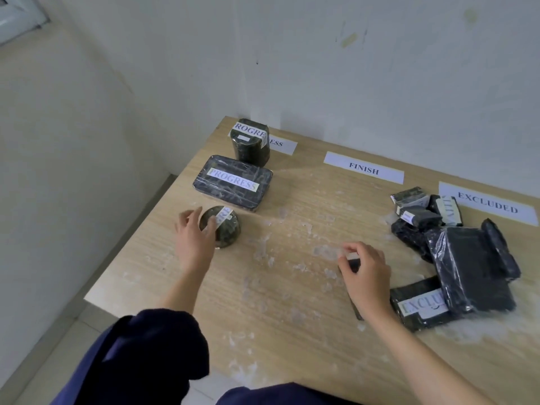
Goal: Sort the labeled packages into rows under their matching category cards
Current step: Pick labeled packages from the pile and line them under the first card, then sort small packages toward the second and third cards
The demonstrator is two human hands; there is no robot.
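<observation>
Left hand point(194, 232) is resting spread-fingered against the dome-shaped package point(223, 226), sitting third in the row under the PROGRESS card point(279, 144), behind it the flat box point(233, 182) and the tall package point(250, 141). Right hand point(365, 273) is pinching a small dark package point(354, 263) mid-surface point(292, 287). The unsorted pile point(455, 252) is lying near the EXCLUDED card point(488, 203).

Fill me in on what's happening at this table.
A person is sorting black wrapped packages under cards. The left hand rests on a dome package, third in the PROGRESS row. The right hand grips a flat package at mid-table. Nothing sits under FINISH; an unsorted pile lies by EXCLUDED.
</observation>
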